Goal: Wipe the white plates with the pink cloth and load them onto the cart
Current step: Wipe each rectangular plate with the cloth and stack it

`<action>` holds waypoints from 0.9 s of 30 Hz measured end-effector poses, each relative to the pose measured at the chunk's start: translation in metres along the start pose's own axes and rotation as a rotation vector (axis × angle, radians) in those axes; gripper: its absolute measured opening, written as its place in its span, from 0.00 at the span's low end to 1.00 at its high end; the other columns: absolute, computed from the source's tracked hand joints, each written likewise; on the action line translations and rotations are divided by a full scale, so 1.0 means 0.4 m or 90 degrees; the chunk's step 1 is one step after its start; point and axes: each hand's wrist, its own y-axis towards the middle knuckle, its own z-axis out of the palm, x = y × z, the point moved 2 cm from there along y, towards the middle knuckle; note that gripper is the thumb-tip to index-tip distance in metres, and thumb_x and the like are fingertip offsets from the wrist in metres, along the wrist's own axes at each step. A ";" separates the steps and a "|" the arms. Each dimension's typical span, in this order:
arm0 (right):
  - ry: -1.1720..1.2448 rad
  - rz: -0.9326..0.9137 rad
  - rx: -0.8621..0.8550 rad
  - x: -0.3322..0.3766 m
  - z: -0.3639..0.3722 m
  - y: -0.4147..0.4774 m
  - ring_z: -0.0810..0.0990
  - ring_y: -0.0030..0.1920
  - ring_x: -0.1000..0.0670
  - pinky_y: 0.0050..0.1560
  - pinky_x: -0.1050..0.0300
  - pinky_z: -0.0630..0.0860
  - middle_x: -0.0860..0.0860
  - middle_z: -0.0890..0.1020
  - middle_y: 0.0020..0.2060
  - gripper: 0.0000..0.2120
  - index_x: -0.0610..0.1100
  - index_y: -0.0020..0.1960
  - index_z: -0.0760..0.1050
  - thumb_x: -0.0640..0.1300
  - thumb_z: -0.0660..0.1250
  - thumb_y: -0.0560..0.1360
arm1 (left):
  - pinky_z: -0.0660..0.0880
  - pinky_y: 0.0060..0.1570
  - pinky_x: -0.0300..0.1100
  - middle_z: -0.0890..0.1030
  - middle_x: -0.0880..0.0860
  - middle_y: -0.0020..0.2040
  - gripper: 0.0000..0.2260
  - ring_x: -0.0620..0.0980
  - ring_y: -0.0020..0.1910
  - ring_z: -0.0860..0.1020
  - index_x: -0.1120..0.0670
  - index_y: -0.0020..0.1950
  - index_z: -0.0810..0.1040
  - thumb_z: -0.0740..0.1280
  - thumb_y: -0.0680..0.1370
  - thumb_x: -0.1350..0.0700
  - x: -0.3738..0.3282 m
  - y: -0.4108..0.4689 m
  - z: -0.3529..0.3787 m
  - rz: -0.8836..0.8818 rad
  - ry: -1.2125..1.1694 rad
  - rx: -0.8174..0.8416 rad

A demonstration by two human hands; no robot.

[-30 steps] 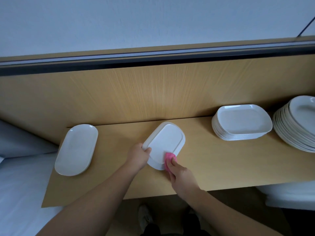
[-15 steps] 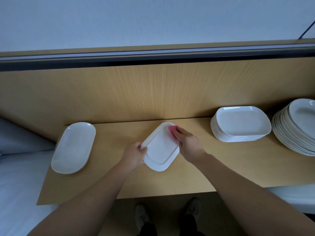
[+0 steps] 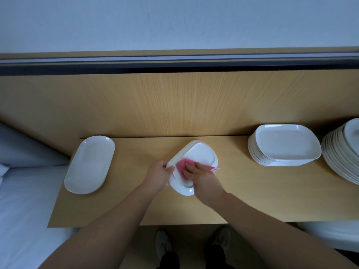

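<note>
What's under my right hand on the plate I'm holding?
The pink cloth, pressed on the white plate by the right hand. One corner pokes out to the right; the cloth's middle and the plate beneath are covered.

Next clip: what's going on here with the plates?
A person stands at a wooden counter, partway through cleaning one white plate. The left hand grips the plate's left rim, and the right hand presses the pink cloth on its face. An oval plate lies to the left. A stack of rectangular plates and a second stack wait on the right. No cart is in view.
</note>
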 end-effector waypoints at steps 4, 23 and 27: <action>0.029 -0.079 -0.007 0.011 0.004 -0.044 0.76 0.64 0.39 0.63 0.37 0.72 0.49 0.78 0.64 0.29 0.46 0.64 0.77 0.34 0.73 0.64 | 0.82 0.42 0.52 0.81 0.57 0.49 0.07 0.56 0.45 0.82 0.61 0.52 0.77 0.66 0.78 0.58 -0.009 -0.004 -0.002 0.013 0.002 0.021; -0.057 -0.051 -0.068 0.063 -0.005 -0.051 0.75 0.54 0.40 0.53 0.42 0.78 0.42 0.73 0.57 0.33 0.52 0.66 0.71 0.40 0.76 0.64 | 0.81 0.42 0.55 0.82 0.55 0.42 0.02 0.56 0.40 0.83 0.53 0.44 0.78 0.67 0.74 0.55 -0.039 -0.011 -0.002 0.033 0.057 0.022; -0.088 -0.124 -0.055 0.038 -0.014 -0.067 0.76 0.48 0.42 0.48 0.46 0.79 0.43 0.74 0.53 0.30 0.50 0.64 0.74 0.39 0.74 0.63 | 0.81 0.45 0.51 0.83 0.54 0.43 0.09 0.53 0.40 0.83 0.58 0.51 0.79 0.67 0.75 0.54 -0.042 -0.016 -0.001 0.031 0.072 0.026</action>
